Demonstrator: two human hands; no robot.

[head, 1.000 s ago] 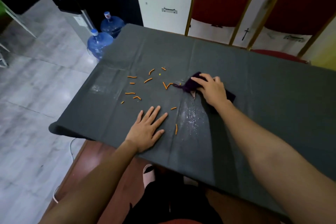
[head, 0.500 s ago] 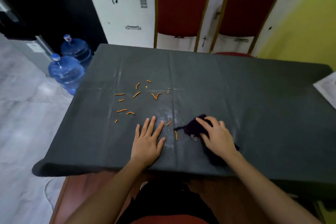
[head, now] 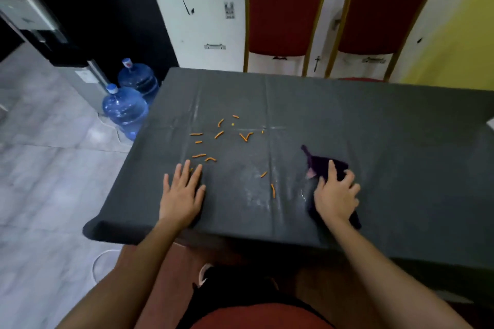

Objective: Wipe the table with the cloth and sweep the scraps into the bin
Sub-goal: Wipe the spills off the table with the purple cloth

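While the near edge is taken first: findings run outward from the person's lap to the far wall.
Left hand (head: 182, 195): flat on the table, fingers spread, palm down, holding nothing; judged to be bracing the covering so it does not drag with the wiping.
Right hand (head: 335, 195): pressed on the cloth, fingers curled over its upper fold; it pins and bunches the fabric more than it closes around it.
Cloth (head: 322, 164): dark purple, crumpled, on the right of the near half of the table; one corner points out toward the scraps.
Scraps (head: 219, 134): short orange strips, scattered left of centre; two lie apart, between the hands; one cluster lies just beyond the left fingertips. All uncollected.
Table (head: 374, 120): covered in dark grey sheeting, creased along fold lines; a smeared, shiny patch shows between the hands, judged damp from wiping.
Bin: not in view; its position cannot be stated.
Progress: judged early; wiping in hand, sweeping not yet done.
Far side: two red chairs (head: 284, 8) with gold frames against a white wall.
Left of table: two blue water bottles (head: 125, 109) on a pale tiled floor, beside a dispenser (head: 40, 21).
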